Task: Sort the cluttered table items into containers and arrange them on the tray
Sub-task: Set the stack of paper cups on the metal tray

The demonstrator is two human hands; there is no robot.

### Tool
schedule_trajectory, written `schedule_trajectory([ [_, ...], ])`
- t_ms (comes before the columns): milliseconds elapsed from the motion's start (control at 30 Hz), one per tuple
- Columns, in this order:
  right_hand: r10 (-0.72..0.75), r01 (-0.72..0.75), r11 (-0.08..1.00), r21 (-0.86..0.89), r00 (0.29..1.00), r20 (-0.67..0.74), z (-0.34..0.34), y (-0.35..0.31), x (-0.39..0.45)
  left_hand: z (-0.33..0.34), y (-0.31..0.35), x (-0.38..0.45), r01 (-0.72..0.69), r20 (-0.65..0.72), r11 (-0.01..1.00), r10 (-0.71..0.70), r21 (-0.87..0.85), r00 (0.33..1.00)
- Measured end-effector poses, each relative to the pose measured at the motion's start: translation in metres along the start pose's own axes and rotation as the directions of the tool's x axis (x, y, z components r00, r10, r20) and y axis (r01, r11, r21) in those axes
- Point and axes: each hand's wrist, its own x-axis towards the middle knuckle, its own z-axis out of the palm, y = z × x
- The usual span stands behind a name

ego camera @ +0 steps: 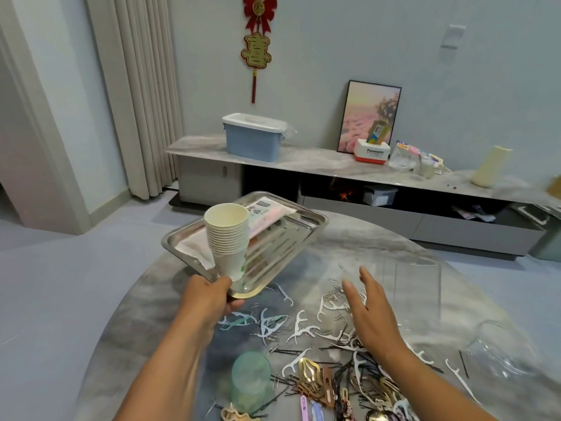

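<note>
Head view: the left hand grasps the near corner of the tilted shiny steel tray, which is lifted over the marble table; its stack of white paper cups could topple. The right hand hovers released over scattered white floss picks

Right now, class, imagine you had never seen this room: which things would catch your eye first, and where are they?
The left hand grips a steel tray above the table's far-left edge, a stack of paper cups on it. In front, floss picks and hair clips litter the marble table under the open right hand.
</note>
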Motion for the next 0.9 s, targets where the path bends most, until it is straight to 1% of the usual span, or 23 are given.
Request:
schedule_trajectory([
  [100, 0.036, -0.007, 0.967, -0.253, 0.993, 0.11, -0.009, 0.031, 0.008, -0.004, 0.006, 0.002, -0.023, -0.067, 1.0, 0.024, 0.015, 0.997],
  [167, 0.068, -0.004, 0.927, -0.375, 0.985, 0.159, -0.012, 0.047, 0.015, -0.002, 0.007, 0.002, -0.036, -0.088, 0.999, 0.036, -0.001, 0.995],
  [300, 0.116, -0.007, 0.875, -0.484, 0.973, 0.197, -0.006, 0.062, 0.031, 0.004, 0.007, 0.008, -0.027, -0.066, 0.999, 0.025, -0.037, 0.998],
  [400, 0.042, 0.081, 0.82, -0.567, 0.978, 0.202, 0.005, 0.064, 0.037, 0.01, 0.014, 0.024, -0.024, -0.036, 1.0, 0.024, -0.006, 0.999],
  [433, 0.019, 0.116, 0.824, -0.554, 0.973, 0.231, 0.009, 0.064, 0.037, 0.013, 0.018, 0.03, -0.018, -0.022, 1.0, 0.018, -0.013, 1.0],
  [500, -0.031, 0.201, 0.854, -0.48, 0.94, 0.339, 0.016, 0.063, 0.033, 0.023, 0.023, 0.044, -0.029, 0.011, 0.999, 0.03, -0.018, 0.999],
  [567, -0.097, 0.293, 0.862, -0.414, 0.896, 0.432, 0.021, 0.062, 0.03, 0.033, 0.028, 0.057, -0.05, 0.049, 0.998, 0.048, 0.031, 0.998],
  [600, -0.117, 0.311, 0.871, -0.38, 0.884, 0.453, 0.021, 0.06, 0.029, 0.036, 0.031, 0.061, -0.053, 0.063, 0.997, 0.05, 0.05, 0.997],
  [633, -0.127, 0.297, 0.894, -0.335, 0.886, 0.445, 0.021, 0.06, 0.032, 0.04, 0.034, 0.067, -0.057, 0.081, 0.996, 0.051, 0.062, 0.995],
  [733, -0.104, 0.187, 0.958, -0.216, 0.933, 0.345, 0.016, 0.063, 0.054, 0.053, 0.04, 0.084, -0.057, 0.143, 0.992, 0.04, 0.117, 0.989],
  [800, -0.07, 0.136, 0.967, -0.216, 0.956, 0.286, 0.014, 0.068, 0.075, 0.063, 0.039, 0.096, -0.062, 0.19, 0.986, 0.032, 0.155, 0.981],
  [900, -0.019, 0.1, 0.947, -0.305, 0.966, 0.259, 0.013, 0.075, 0.107, 0.077, 0.038, 0.113, -0.074, 0.244, 0.976, 0.022, 0.203, 0.97],
])
